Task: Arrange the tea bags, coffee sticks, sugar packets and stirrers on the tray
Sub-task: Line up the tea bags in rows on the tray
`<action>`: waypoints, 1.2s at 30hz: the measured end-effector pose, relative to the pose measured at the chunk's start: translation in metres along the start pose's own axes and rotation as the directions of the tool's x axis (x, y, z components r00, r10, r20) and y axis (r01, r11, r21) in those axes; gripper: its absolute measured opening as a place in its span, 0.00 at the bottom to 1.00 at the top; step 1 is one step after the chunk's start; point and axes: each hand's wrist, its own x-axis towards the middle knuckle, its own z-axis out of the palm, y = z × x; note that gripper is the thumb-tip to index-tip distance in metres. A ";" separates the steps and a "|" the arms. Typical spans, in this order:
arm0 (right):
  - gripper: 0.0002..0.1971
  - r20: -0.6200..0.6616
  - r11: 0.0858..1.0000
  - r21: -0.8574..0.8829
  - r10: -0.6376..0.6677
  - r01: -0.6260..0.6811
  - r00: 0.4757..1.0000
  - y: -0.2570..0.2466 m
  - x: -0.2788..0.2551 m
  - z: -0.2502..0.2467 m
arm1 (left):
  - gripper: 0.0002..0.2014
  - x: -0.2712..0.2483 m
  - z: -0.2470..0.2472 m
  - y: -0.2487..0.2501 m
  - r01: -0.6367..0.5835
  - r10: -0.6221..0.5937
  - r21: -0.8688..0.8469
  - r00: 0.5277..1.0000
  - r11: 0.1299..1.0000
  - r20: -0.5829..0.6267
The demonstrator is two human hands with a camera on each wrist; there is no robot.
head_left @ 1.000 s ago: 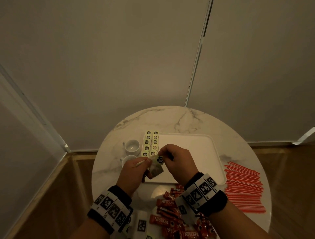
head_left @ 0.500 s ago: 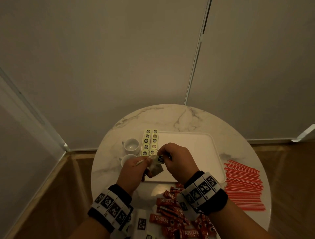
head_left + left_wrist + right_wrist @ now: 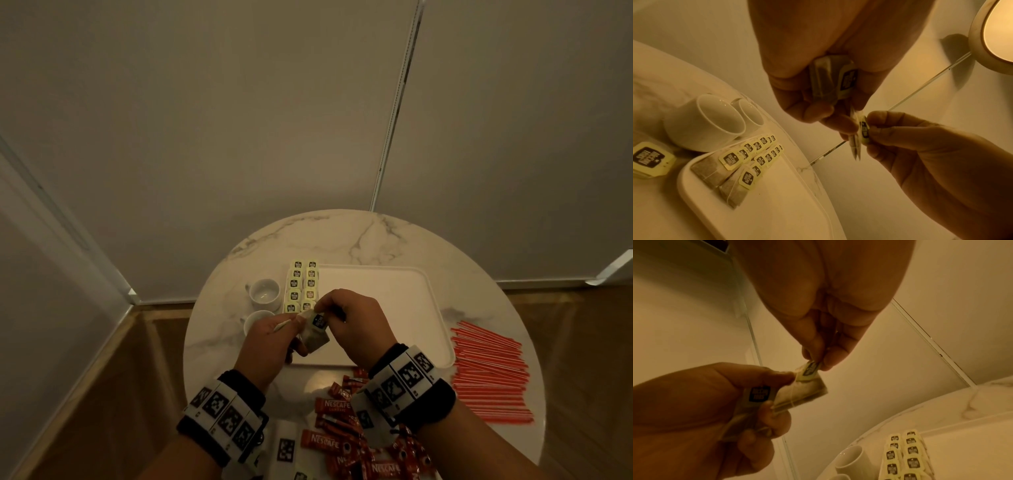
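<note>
Paper tag and gauze: the right hand point(image 3: 356, 318) pinches the tag point(image 3: 810, 371) of one tea bag point(image 3: 317, 337) between thumb and fingertip, while the left hand point(image 3: 270, 339) curls round a small bunch of bags point(image 3: 833, 78) and grips the pinched bag's lower part. Both hands hover over the near-left corner of the tray point(image 3: 394, 298), hands touching through the bag. The two rows point(image 3: 303, 286) already laid run along the tray's left edge, long axis away from the person, tags up; their near end lies just beyond and slightly left of the hands. The right hand looks nearer to the open slot, so I judge it will draw this bag free and set it at the rows' near end. Coffee sticks point(image 3: 337, 442) and stirrers point(image 3: 489, 373) lie off the tray on the table point(image 3: 342, 236)
</note>
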 end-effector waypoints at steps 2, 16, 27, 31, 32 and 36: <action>0.10 -0.013 1.000 0.010 0.014 -0.013 1.000 0.000 0.000 0.001 | 0.11 0.000 0.001 0.000 0.005 -0.005 -0.013 1.000 1.000 0.004; 0.08 0.034 0.889 0.384 0.255 -0.248 0.966 0.002 0.000 0.004 | 0.11 0.003 0.004 -0.006 0.086 -0.074 -0.231 0.995 0.969 0.059; 0.13 0.183 0.968 0.118 0.196 -0.220 0.963 0.015 0.003 0.010 | 0.11 0.007 -0.003 -0.025 0.008 -0.011 0.066 0.999 0.998 0.053; 0.05 0.344 0.960 0.085 0.223 -0.267 0.912 0.027 0.006 0.020 | 0.12 0.007 -0.007 -0.032 0.036 -0.051 0.165 0.995 0.986 0.087; 0.06 0.374 0.951 0.071 0.255 -0.302 0.891 0.032 0.006 0.023 | 0.11 0.007 -0.008 -0.036 0.061 -0.079 0.175 0.992 0.983 0.101; 0.04 0.533 0.748 0.173 0.476 -0.641 0.699 0.053 0.002 0.038 | 0.06 0.008 -0.012 -0.060 0.128 -0.181 0.298 0.971 0.946 0.157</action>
